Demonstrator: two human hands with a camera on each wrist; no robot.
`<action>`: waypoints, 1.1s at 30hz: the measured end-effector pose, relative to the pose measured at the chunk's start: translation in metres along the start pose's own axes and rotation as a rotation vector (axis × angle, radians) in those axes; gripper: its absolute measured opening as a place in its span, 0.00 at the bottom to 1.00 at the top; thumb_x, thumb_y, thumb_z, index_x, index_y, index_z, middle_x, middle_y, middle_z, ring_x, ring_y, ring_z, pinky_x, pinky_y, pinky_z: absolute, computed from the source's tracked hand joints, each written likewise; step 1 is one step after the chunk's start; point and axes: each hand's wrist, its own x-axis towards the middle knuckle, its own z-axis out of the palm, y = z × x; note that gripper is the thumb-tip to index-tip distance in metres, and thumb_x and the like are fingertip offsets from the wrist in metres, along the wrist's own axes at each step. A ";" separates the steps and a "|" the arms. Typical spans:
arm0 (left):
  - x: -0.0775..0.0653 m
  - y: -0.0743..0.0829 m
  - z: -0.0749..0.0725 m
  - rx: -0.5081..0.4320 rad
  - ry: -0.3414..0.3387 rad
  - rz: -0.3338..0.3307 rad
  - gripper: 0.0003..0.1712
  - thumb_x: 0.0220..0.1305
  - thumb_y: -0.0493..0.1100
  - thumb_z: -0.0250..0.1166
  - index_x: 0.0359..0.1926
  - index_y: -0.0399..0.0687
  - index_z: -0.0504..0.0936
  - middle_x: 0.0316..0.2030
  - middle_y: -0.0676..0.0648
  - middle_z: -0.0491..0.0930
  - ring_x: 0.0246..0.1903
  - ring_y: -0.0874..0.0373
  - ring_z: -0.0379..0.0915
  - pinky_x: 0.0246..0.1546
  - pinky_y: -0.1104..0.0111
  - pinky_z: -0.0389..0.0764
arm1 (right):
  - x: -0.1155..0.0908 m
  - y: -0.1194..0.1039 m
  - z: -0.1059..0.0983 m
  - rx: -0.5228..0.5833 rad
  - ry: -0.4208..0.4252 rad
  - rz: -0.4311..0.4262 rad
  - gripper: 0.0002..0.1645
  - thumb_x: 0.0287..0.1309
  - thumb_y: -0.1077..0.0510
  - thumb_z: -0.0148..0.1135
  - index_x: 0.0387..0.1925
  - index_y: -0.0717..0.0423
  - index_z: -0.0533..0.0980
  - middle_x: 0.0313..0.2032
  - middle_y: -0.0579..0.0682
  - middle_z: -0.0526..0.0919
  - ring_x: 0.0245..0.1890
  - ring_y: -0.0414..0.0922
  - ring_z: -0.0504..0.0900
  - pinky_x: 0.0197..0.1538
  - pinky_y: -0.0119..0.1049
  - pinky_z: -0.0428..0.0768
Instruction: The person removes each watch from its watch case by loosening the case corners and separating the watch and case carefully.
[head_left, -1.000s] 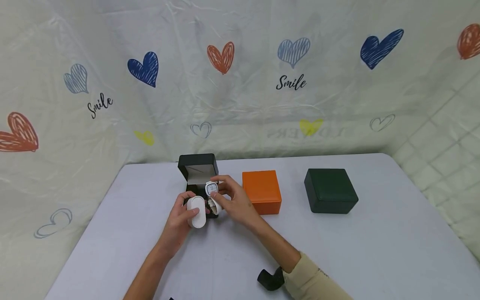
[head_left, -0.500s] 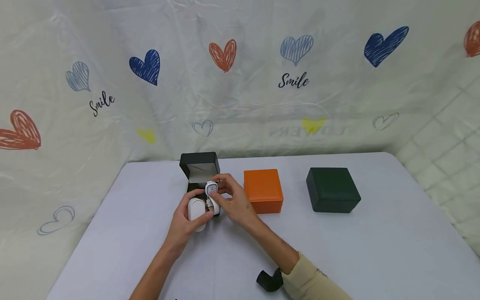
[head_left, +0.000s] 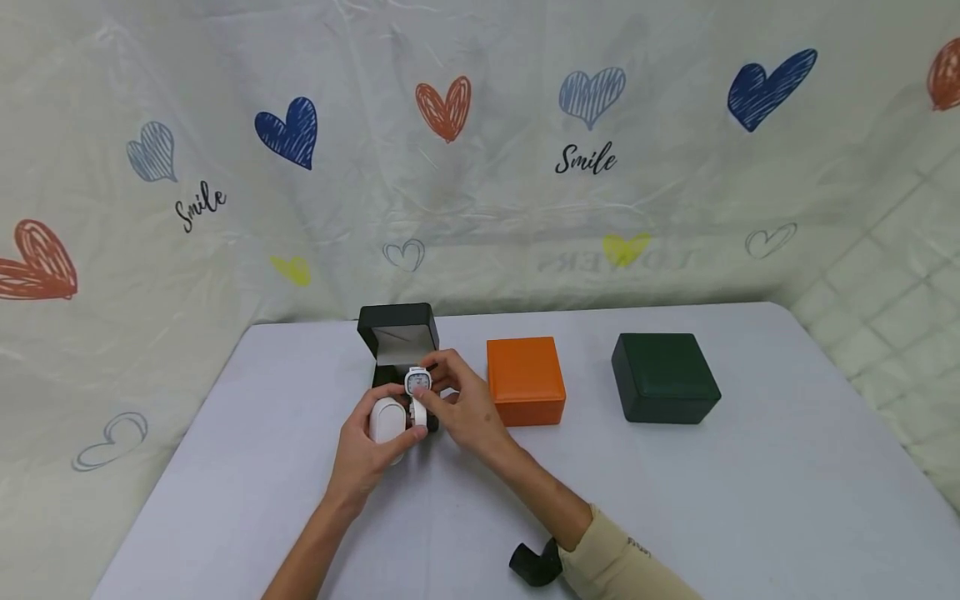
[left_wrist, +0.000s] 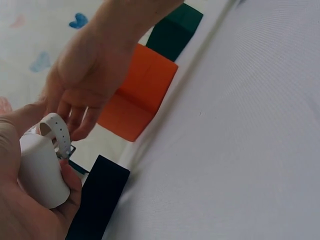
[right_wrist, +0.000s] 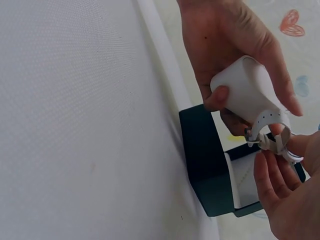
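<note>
My left hand (head_left: pixel 356 458) grips a white, rounded watch cushion (head_left: pixel 387 420), its fingers wrapped round the sides. Close beside the cushion, my right hand (head_left: pixel 471 410) pinches a white wristwatch (head_left: pixel 417 382) at its square-faced case. The watch's strap (left_wrist: pixel 58 131), punched with holes, curves in a loop at the cushion's end, and its metal buckle (right_wrist: pixel 248 136) hangs unfastened. Left fingertips reach right to the strap. Behind both hands stands an open dark watch box (head_left: pixel 396 318) with a pale lid lining; the hands hide much of its base.
An orange box (head_left: pixel 525 371) sits just right of the right hand, lid down. Farther right is a closed dark green box (head_left: pixel 666 371). A black curved object (head_left: pixel 536 567) shows beside the right sleeve (head_left: pixel 622 554). A white cloth covers the table (head_left: pixel 720 508).
My left hand has shifted its grip, bringing thumb and forefinger forward past the cushion to the strap. The watch has moved slightly left and down, and its strap hangs straighter.
</note>
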 end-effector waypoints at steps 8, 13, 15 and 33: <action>-0.004 -0.003 0.000 0.005 0.013 0.014 0.31 0.57 0.39 0.79 0.61 0.55 0.79 0.52 0.49 0.78 0.51 0.54 0.73 0.49 0.64 0.77 | -0.001 0.001 0.001 0.003 -0.015 0.009 0.20 0.66 0.60 0.70 0.57 0.48 0.76 0.44 0.55 0.85 0.42 0.43 0.82 0.42 0.27 0.81; -0.007 -0.003 -0.001 -0.011 0.008 0.018 0.31 0.58 0.38 0.78 0.62 0.56 0.79 0.51 0.50 0.79 0.50 0.56 0.77 0.48 0.68 0.81 | -0.002 0.000 0.001 0.019 -0.022 0.026 0.19 0.67 0.61 0.69 0.57 0.49 0.77 0.47 0.56 0.83 0.43 0.45 0.82 0.43 0.27 0.82; -0.007 -0.003 -0.001 -0.014 0.008 0.021 0.32 0.58 0.38 0.78 0.62 0.57 0.79 0.52 0.50 0.80 0.50 0.57 0.77 0.47 0.68 0.82 | -0.003 0.000 0.001 0.027 -0.023 0.032 0.20 0.67 0.62 0.68 0.58 0.49 0.77 0.48 0.56 0.83 0.43 0.46 0.83 0.43 0.27 0.82; -0.013 -0.007 -0.005 -0.024 0.005 -0.005 0.35 0.59 0.38 0.78 0.66 0.60 0.78 0.51 0.52 0.84 0.48 0.60 0.80 0.45 0.71 0.84 | -0.006 0.005 0.004 -0.048 -0.037 0.032 0.22 0.67 0.65 0.67 0.60 0.52 0.78 0.46 0.55 0.83 0.41 0.45 0.84 0.44 0.28 0.83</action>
